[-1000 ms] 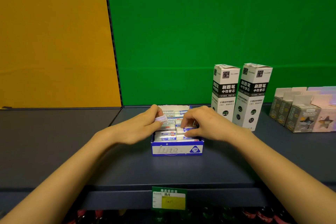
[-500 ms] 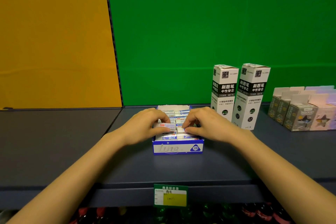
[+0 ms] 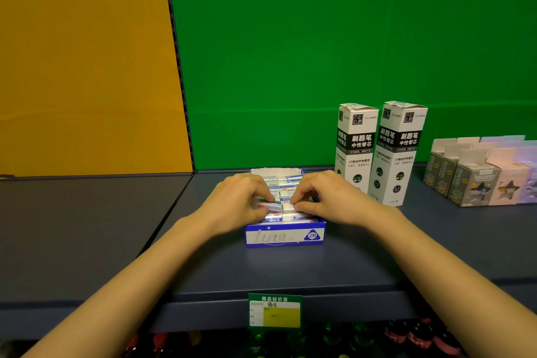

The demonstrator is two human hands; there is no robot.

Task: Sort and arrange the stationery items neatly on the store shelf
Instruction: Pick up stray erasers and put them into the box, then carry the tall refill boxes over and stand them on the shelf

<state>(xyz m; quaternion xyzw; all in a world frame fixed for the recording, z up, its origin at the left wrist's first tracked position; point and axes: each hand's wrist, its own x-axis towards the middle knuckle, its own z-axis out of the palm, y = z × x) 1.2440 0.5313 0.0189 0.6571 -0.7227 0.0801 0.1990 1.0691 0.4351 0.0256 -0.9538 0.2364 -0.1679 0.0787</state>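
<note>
A blue and white display box (image 3: pixel 284 237) marked 2B stands on the dark shelf (image 3: pixel 290 270), filled with several small wrapped erasers (image 3: pixel 286 184). My left hand (image 3: pixel 235 203) reaches into the box's left side and pinches one eraser (image 3: pixel 271 206) that lies flat near the front. My right hand (image 3: pixel 328 197) is over the box's right side, its fingertips pressed on a white eraser (image 3: pixel 287 207) in the front rows. Both hands hide much of the box's contents.
Two tall white and black refill boxes (image 3: pixel 377 151) stand just right of my right hand. Grey and pink small cartons (image 3: pixel 479 174) sit in rows at the far right. A green price tag (image 3: pixel 274 311) hangs on the shelf's front edge. Bottles show below.
My left hand has lowered the eraser it held from above the box's left edge down into the front rows. My right hand stayed on the right side, fingers shifting slightly.
</note>
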